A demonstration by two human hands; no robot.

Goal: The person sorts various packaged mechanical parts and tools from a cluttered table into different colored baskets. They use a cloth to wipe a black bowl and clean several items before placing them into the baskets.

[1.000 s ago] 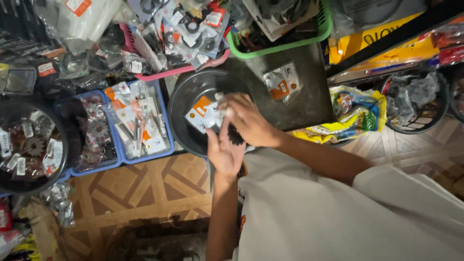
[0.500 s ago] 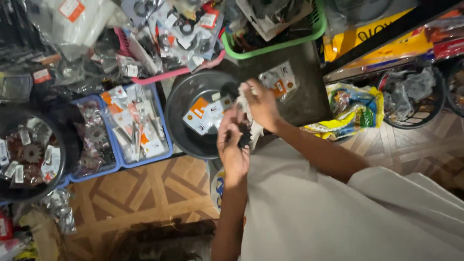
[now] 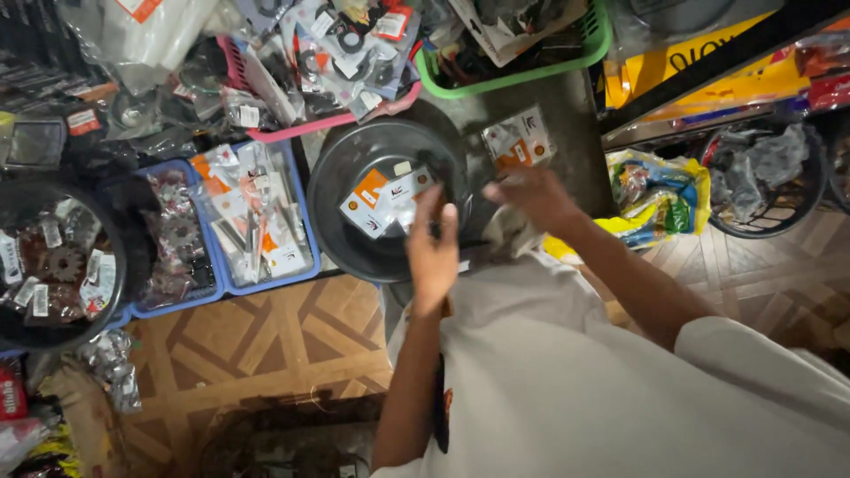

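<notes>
My left hand point(image 3: 434, 252) is raised over the near rim of a black round basin point(image 3: 341, 235), palm flat and fingers apart, holding nothing. Two small packets with orange and white labels point(image 3: 385, 199) lie inside the basin. My right hand point(image 3: 531, 196) is blurred, just right of the basin, over a dark grey surface. It seems to pinch a pale clear packet point(image 3: 506, 237) that hangs under it. Another labelled packet point(image 3: 520, 142) lies on the grey surface beyond that hand.
A blue tray point(image 3: 266, 279) of packets sits left of the basin, beside a black basket of sprockets point(image 3: 53, 265). Pink point(image 3: 310, 128) and green point(image 3: 522, 75) baskets stand behind. A yellow bag point(image 3: 660, 190) and a black basket point(image 3: 766, 173) are on the right. Patterned wooden floor lies below.
My hands, joined over the basin's edge before, have separated. The left hand opened flat and the right hand swung to the right with the pale packet.
</notes>
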